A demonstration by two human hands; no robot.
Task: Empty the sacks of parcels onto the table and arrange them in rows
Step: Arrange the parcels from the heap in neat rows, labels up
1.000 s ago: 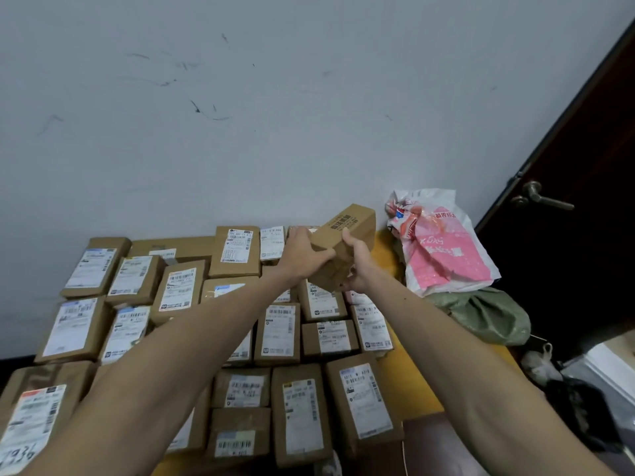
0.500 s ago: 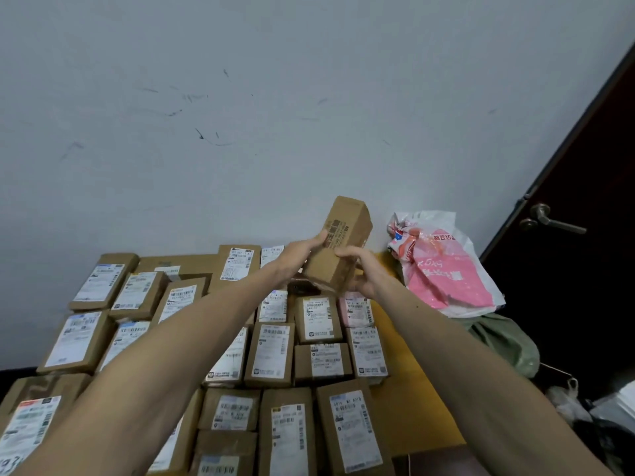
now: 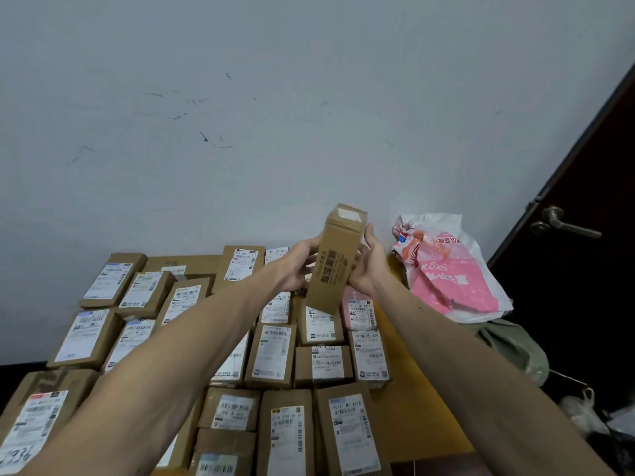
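Your left hand (image 3: pixel 298 267) and right hand (image 3: pixel 370 266) are both raised in front of you, clamped on one tall brown box (image 3: pixel 335 266) from either side. Your left fingers curl round its left edge. Your right palm presses its right edge, thumb pointing up, and the other fingers are hidden behind the cardboard. The box stands nearly upright in the air, leaning slightly right at the top, with dark printed characters running down the face toward you and a pale patch on its top end. It hangs clear of everything, above the far part of the bench (image 3: pixel 412 389). Below your forearms, brown parcels (image 3: pixel 271 355) lie flat in close rows with their white labels up, covering most of the orange-brown surface from the left edge to just right of centre. One pink parcel (image 3: pixel 357 310) sits among them, directly under the held box. A bare strip runs along the right side. At the far right corner, a crumpled pink and white bag (image 3: pixel 450 273) leans against the wall (image 3: pixel 275 115). Just beside it, over the right edge, a green sack (image 3: pixel 512 345) slumps. A dark door (image 3: pixel 591 286) with a metal handle (image 3: pixel 556 221) fills the right of the view.
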